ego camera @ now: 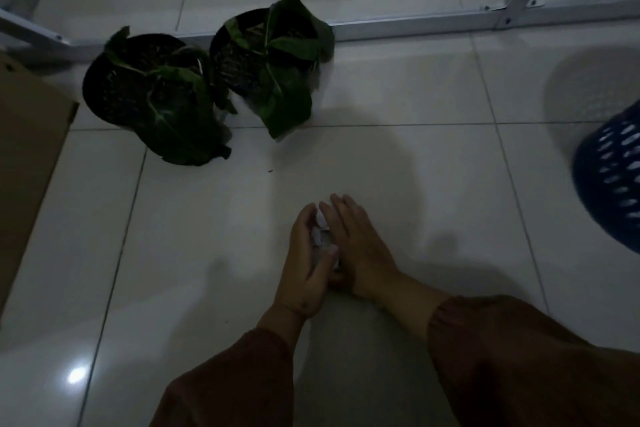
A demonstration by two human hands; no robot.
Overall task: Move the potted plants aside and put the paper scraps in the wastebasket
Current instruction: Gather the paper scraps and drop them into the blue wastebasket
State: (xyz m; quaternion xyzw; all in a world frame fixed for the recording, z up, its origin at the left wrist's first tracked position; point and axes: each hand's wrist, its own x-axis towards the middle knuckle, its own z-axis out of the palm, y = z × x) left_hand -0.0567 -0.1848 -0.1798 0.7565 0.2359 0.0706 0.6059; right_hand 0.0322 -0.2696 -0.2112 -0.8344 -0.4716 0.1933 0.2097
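Observation:
Two potted plants in black pots stand side by side on the white tile floor at the upper left: the left pot (145, 90) and the right pot (266, 55), both with large dark green leaves. Low in the middle, my left hand (308, 267) and my right hand (360, 250) cup together around white paper scraps (321, 236), which show only through the gap between my palms. A dark blue perforated wastebasket (613, 191) stands at the right edge, partly cut off.
A brown cardboard box (27, 156) sits along the left edge. A white metal frame bar (415, 22) runs across the floor behind the pots, with an upright post at the upper right. Brown sleeves cover both my forearms.

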